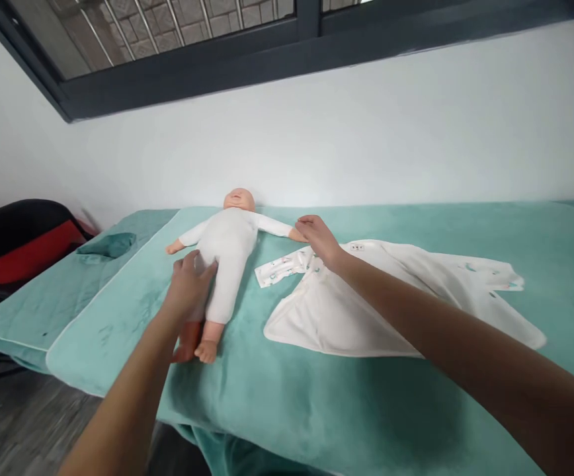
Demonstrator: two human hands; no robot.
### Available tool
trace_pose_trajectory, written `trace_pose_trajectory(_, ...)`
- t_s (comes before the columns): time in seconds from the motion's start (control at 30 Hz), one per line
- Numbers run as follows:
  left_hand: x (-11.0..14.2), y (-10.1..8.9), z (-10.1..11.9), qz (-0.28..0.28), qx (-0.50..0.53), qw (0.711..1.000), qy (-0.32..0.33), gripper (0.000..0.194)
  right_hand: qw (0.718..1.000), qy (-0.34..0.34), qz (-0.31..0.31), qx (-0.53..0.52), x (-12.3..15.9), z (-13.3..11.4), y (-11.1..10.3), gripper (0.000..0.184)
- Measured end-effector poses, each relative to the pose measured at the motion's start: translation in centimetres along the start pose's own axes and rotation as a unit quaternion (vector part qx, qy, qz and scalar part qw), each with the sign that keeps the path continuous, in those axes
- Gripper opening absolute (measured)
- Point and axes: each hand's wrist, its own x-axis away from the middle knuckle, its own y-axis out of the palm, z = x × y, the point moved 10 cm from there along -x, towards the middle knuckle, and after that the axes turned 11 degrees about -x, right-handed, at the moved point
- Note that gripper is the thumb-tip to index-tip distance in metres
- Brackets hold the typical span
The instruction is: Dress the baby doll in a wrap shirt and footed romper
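Note:
A baby doll (pixel 230 241) in a white bodysuit lies on its back on the teal-covered bed, head toward the wall and bare feet toward me. My left hand (pixel 190 283) is at the doll's thigh, thumb on one side and bent fingers on the other, closed about the leg. My right hand (pixel 319 239) is beside the doll's outstretched hand, its fingers extended over it; the thumb is hidden. Beneath my right wrist and forearm, a white baby garment (pixel 346 317) with small coloured prints lies spread out, one sleeve (pixel 282 268) pointing toward the doll.
The teal bed cover (pixel 277 403) runs along a white wall (pixel 346 145) under a dark window frame (pixel 247 59). A teal quilted mat (pixel 63 304) lies at the left, with a black and red item (pixel 29 244) beyond it. The bed's front edge drops to a grey floor (pixel 14 423).

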Motion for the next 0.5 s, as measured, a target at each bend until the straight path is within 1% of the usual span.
trace_pose_trajectory(0.07, -0.9, 1.3, -2.2, -0.058, 0.038, 0.996, -0.049, 0.06, 1.0, 0.005, -0.004, 0.029, -3.5, -0.2, 3.2, 0.054)
trace_pose_trajectory(0.1, -1.2, 1.8, -2.8, -0.083, 0.063, 0.993, -0.06, 0.06, 0.999, 0.006, -0.011, 0.035, -5.1, -0.3, 4.7, 0.057)
trace_pose_trajectory(0.17, -1.5, 3.0, -3.1, -0.143, 0.126, 0.979, -0.072, 0.058, 0.998, 0.005, -0.033, 0.05, -7.9, -0.4, 7.6, 0.063)
trace_pose_trajectory(0.2, -1.7, 3.7, -3.1, -0.177, 0.165, 0.967, -0.083, 0.057, 0.997, 0.002, -0.048, 0.054, -9.0, -0.5, 9.1, 0.065)
trace_pose_trajectory(0.27, -2.1, 5.5, -3.5, -0.24, 0.243, 0.931, -0.125, 0.053, 0.995, -0.01, -0.078, 0.055, -10.7, -1.0, 11.8, 0.067)
trace_pose_trajectory(0.33, -2.4, 7.2, -4.2, -0.284, 0.307, 0.889, -0.186, 0.047, 0.992, -0.021, -0.117, 0.039, -12.0, -1.7, 14.4, 0.061)
trace_pose_trajectory(0.4, -2.8, 8.5, -4.6, -0.308, 0.348, 0.856, -0.226, 0.045, 0.987, -0.025, -0.158, 0.018, -13.0, -2.6, 16.6, 0.048)
trace_pose_trajectory(0.43, -3.0, 8.8, -4.6, -0.315, 0.364, 0.845, -0.232, 0.045, 0.984, -0.022, -0.178, 0.01, -13.4, -3.0, 17.5, 0.04)
trace_pose_trajectory(0.5, -2.9, 9.0, -4.2, -0.319, 0.388, 0.833, -0.232, 0.045, 0.977, -0.006, -0.214, -0.009, -13.6, -3.9, 18.7, 0.028)
